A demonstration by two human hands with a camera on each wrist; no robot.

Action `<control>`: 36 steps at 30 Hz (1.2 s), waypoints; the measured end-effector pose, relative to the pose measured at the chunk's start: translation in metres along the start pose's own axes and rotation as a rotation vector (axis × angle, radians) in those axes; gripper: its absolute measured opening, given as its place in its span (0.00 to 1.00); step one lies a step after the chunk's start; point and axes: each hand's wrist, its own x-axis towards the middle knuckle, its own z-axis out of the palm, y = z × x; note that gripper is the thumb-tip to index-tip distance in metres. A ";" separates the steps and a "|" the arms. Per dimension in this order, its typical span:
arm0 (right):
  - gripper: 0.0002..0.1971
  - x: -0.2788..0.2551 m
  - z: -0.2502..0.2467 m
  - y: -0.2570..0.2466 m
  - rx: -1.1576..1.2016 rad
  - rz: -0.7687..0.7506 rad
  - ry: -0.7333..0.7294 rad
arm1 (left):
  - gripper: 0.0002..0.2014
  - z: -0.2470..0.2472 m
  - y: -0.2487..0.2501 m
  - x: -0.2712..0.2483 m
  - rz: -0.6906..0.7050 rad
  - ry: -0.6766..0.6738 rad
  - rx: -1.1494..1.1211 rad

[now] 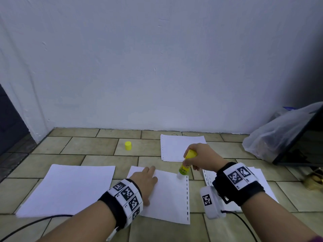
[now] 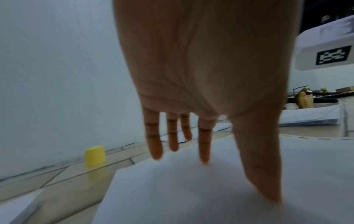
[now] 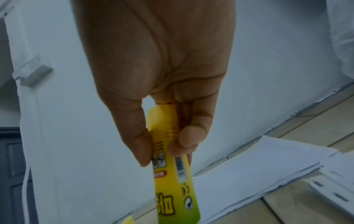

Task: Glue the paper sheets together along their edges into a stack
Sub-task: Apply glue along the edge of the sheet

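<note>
A white sheet [image 1: 171, 198] with punched holes along its right edge lies on the tiled floor in front of me. My left hand [image 1: 146, 179] lies flat on it with straight fingers [image 2: 204, 145], holding it down. My right hand [image 1: 199, 158] grips a yellow-green glue stick [image 1: 186, 165], tip down, white end touching the sheet's far right corner. In the right wrist view thumb and fingers curl round the glue stick [image 3: 172, 166]. The yellow cap [image 1: 128, 146] stands apart on the floor; the left wrist view shows the cap [image 2: 95, 156] too.
A large plain sheet [image 1: 70, 187] lies to the left. A paper pile [image 1: 178, 147] sits behind near the wall, another pile [image 1: 262, 186] under my right wrist. A plastic bag [image 1: 276, 135] and a dark panel [image 1: 304, 144] stand at the right. Cables trail by both forearms.
</note>
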 end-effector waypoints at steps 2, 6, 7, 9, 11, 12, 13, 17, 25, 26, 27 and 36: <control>0.08 0.004 0.005 0.001 0.036 0.002 0.044 | 0.33 0.002 0.000 0.000 0.104 0.022 -0.059; 0.08 0.012 0.013 0.003 0.083 0.018 0.105 | 0.35 0.002 0.003 -0.002 0.146 -0.014 -0.092; 0.09 0.014 0.015 0.003 0.103 0.029 0.120 | 0.35 -0.001 0.004 -0.003 0.125 -0.018 -0.085; 0.10 0.018 0.020 0.003 0.149 0.043 0.155 | 0.36 -0.005 0.005 -0.004 0.088 -0.005 -0.068; 0.09 0.022 0.026 0.002 0.190 0.038 0.195 | 0.37 -0.006 0.005 -0.004 0.063 0.020 -0.082; 0.08 0.024 0.029 0.001 0.198 0.031 0.214 | 0.38 -0.007 0.006 -0.005 0.049 0.023 -0.105; 0.07 0.026 0.032 0.000 0.195 0.023 0.231 | 0.39 -0.006 0.006 -0.005 0.035 0.020 -0.131; 0.09 0.035 0.045 -0.005 0.156 -0.005 0.245 | 0.41 -0.003 0.003 -0.003 0.038 0.023 -0.154; 0.13 0.042 0.049 -0.016 -0.052 -0.026 0.111 | 0.41 0.002 0.000 0.004 0.053 0.035 -0.137; 0.13 0.039 0.046 -0.017 -0.102 -0.031 0.072 | 0.41 0.002 0.000 0.004 0.056 0.033 -0.134; 0.14 0.036 0.042 -0.019 -0.162 -0.039 0.030 | 0.41 0.002 0.000 0.005 0.058 0.032 -0.132; 0.14 -0.003 0.024 -0.008 -0.401 -0.059 -0.152 | 0.40 0.003 -0.001 0.004 0.069 0.024 -0.135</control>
